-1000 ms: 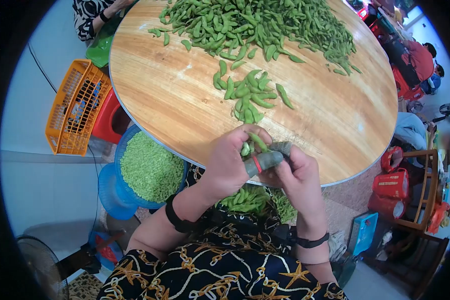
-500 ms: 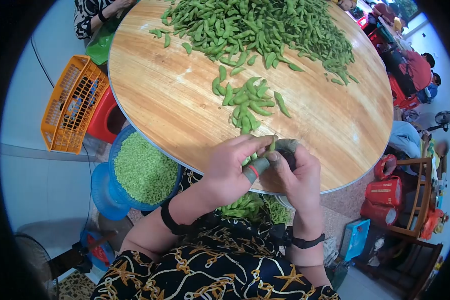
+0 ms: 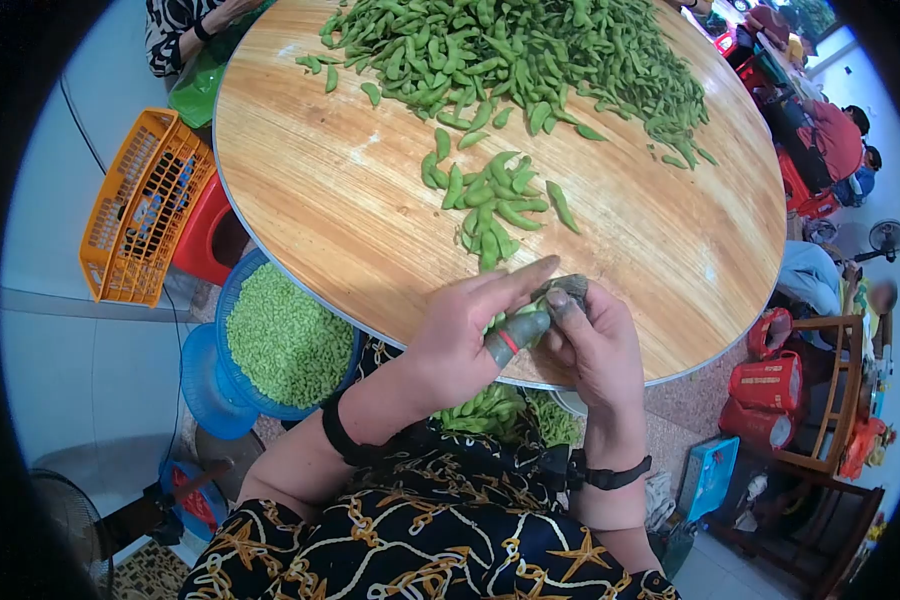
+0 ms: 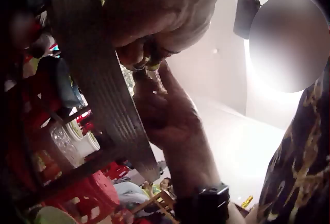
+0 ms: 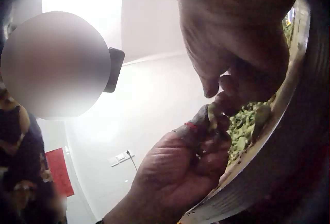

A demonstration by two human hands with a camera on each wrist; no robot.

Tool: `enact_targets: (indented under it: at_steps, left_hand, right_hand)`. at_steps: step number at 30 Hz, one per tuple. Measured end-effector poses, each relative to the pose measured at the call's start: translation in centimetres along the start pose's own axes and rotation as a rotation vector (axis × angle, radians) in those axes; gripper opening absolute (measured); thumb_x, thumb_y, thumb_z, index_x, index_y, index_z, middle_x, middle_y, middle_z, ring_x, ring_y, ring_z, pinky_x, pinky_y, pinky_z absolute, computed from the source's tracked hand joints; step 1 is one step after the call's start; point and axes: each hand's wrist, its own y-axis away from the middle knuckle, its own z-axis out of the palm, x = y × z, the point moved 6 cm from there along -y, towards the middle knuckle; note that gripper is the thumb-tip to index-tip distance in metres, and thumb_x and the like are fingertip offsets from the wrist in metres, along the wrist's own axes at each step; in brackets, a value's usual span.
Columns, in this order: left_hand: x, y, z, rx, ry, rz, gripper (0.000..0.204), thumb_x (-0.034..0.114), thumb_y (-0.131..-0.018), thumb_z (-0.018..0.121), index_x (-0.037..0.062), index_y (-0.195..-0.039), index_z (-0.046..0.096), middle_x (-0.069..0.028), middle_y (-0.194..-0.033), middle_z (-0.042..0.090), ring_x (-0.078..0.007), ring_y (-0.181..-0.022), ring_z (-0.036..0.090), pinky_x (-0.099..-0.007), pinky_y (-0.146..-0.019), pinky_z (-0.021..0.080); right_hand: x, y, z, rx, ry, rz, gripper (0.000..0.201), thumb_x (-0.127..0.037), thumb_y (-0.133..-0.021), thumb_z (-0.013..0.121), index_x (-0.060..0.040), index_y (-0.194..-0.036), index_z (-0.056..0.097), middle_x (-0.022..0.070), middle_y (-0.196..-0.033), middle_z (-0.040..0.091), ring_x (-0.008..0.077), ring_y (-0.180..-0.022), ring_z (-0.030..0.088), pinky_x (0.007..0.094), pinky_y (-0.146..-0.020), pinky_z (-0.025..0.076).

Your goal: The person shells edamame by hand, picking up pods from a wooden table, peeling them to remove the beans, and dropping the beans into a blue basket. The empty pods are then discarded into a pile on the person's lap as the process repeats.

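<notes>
In the head view my left hand (image 3: 455,335) holds green pods (image 3: 496,320) against its palm, the thumb in a grey cover with a red band and the index finger stretched out. Touching it, my right hand (image 3: 610,350) has thumb and covered index finger pinched together at a pod, mostly hidden. From the right wrist, a pod (image 5: 212,116) shows beside the banded thumb of the left hand (image 5: 175,170), below the right hand (image 5: 237,38). Loose pods (image 3: 495,200) lie on the round wooden table (image 3: 320,190) just beyond the hands.
A large pod heap (image 3: 520,60) covers the table's far side. At left stand a blue basin of shelled beans (image 3: 285,335), an orange crate (image 3: 145,210) and a red stool (image 3: 205,230). More pods (image 3: 485,410) lie below the table edge. Other people sit at right.
The pod that stood up between my fingertips is now mostly hidden. My left index finger has straightened away from the right thumb, and the right fingers have closed in nearer the left thumb.
</notes>
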Motion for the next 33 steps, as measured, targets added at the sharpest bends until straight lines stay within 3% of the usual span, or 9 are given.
enact_targets:
  at_steps: [6, 10, 13, 16, 19, 23, 29, 31, 33]
  left_hand:
    - [0.1, 0.6, 0.3, -0.089, -0.165, 0.249, 0.047, 0.006, -0.077, 0.063, 0.009, -0.123, 0.054, -0.013, -0.08, 0.059, -0.0231, -0.064, 0.057, -0.0286, -0.058, 0.046]
    - [-0.1, 1.0, 0.3, -0.149, -0.144, 0.209, 0.04, 0.002, -0.077, 0.06, 0.0071, -0.117, 0.056, -0.0114, -0.087, 0.06, -0.0237, -0.076, 0.061, -0.0287, -0.066, 0.048]
    - [-1.9, 1.4, -0.2, 0.044, 0.246, 0.011, 0.023, 0.004, -0.078, 0.062, 0.0053, -0.1, 0.059, -0.0095, -0.086, 0.06, -0.0211, -0.075, 0.061, -0.027, -0.064, 0.047]
    - [-2.4, 1.6, -0.8, 0.14, 0.37, -0.043, 0.015, 0.007, -0.078, 0.065, 0.0048, -0.088, 0.053, -0.0064, -0.083, 0.059, -0.0157, -0.073, 0.059, -0.0264, -0.066, 0.046]
    - [-1.8, 2.0, 0.3, -0.016, 0.224, 0.04, 0.02, 0.01, -0.078, 0.067, 0.0043, -0.087, 0.049, -0.0028, -0.08, 0.055, -0.0118, -0.071, 0.054, -0.026, -0.066, 0.046]
    - [-2.6, 2.1, 0.3, -0.088, 0.656, -0.226, 0.02, 0.005, -0.08, 0.065, 0.007, -0.089, 0.047, -0.0011, -0.083, 0.053, -0.005, -0.074, 0.051, -0.0182, -0.062, 0.041]
    - [-3.5, 3.0, 0.1, -0.228, 1.212, -0.499, 0.014, 0.006, -0.085, 0.056, 0.0069, -0.094, 0.045, -0.0046, -0.08, 0.054, -0.0043, -0.063, 0.046, -0.0136, -0.049, 0.032]
    - [-3.6, 3.2, -0.5, -0.231, 1.215, -0.53, 0.012, 0.006, -0.086, 0.054, 0.0066, -0.095, 0.045, -0.0051, -0.079, 0.054, -0.0042, -0.06, 0.045, -0.0137, -0.048, 0.031]
    - [-3.8, 3.1, -2.0, -0.08, 0.993, -0.502, 0.014, 0.005, -0.087, 0.052, 0.0056, -0.1, 0.045, -0.0045, -0.08, 0.054, -0.0033, -0.06, 0.042, -0.0144, -0.047, 0.029]
  right_hand:
    - [1.0, 0.5, 0.5, -0.064, -0.332, 0.053, 0.013, -0.016, -0.09, 0.054, -0.0039, -0.086, 0.053, -0.0045, -0.053, 0.042, 0.0029, -0.04, 0.032, 0.0174, -0.038, 0.023]
    - [1.3, 0.7, 1.1, -0.081, -0.524, 0.138, 0.012, -0.015, -0.091, 0.053, -0.004, -0.087, 0.053, -0.0042, -0.054, 0.043, 0.0026, -0.039, 0.031, 0.0173, -0.037, 0.023]
    - [1.4, 0.5, 1.8, -0.116, -0.593, 0.142, 0.013, -0.016, -0.091, 0.052, -0.0042, -0.088, 0.055, -0.0043, -0.055, 0.045, 0.0014, -0.041, 0.032, 0.0172, -0.038, 0.024]
    - [0.3, 0.6, 1.1, 0.067, -0.16, -0.013, 0.015, -0.018, -0.09, 0.054, -0.0047, -0.086, 0.057, -0.0055, -0.059, 0.048, 0.0008, -0.047, 0.036, 0.0167, -0.041, 0.026]
    - [0.5, 0.5, 1.3, 0.029, 0.043, -0.112, 0.012, -0.016, -0.089, 0.057, -0.0045, -0.085, 0.057, -0.0059, -0.061, 0.049, 0.0005, -0.049, 0.038, 0.0164, -0.042, 0.027]
    - [-0.8, 1.3, 1.7, 0.118, 0.242, -0.367, 0.012, -0.013, -0.087, 0.058, -0.0029, -0.083, 0.057, -0.0051, -0.063, 0.052, 0.0021, -0.053, 0.043, 0.0167, -0.047, 0.034]
    - [-1.7, 1.8, 0.5, 0.286, 0.065, -0.349, 0.011, -0.013, -0.089, 0.055, -0.0032, -0.083, 0.056, -0.0001, -0.071, 0.055, 0.0049, -0.06, 0.05, 0.0185, -0.053, 0.04]
    - [-2.9, 2.4, -1.2, 0.196, -0.099, -0.316, 0.015, -0.016, -0.087, 0.055, -0.0028, -0.081, 0.057, 0.0005, -0.072, 0.055, 0.0081, -0.06, 0.052, 0.0211, -0.053, 0.041]
    - [-3.8, 2.4, 0.0, -0.371, 0.415, -0.218, 0.019, -0.019, -0.084, 0.061, -0.0016, -0.076, 0.056, 0.0025, -0.067, 0.055, 0.0085, -0.062, 0.053, 0.0242, -0.054, 0.043]
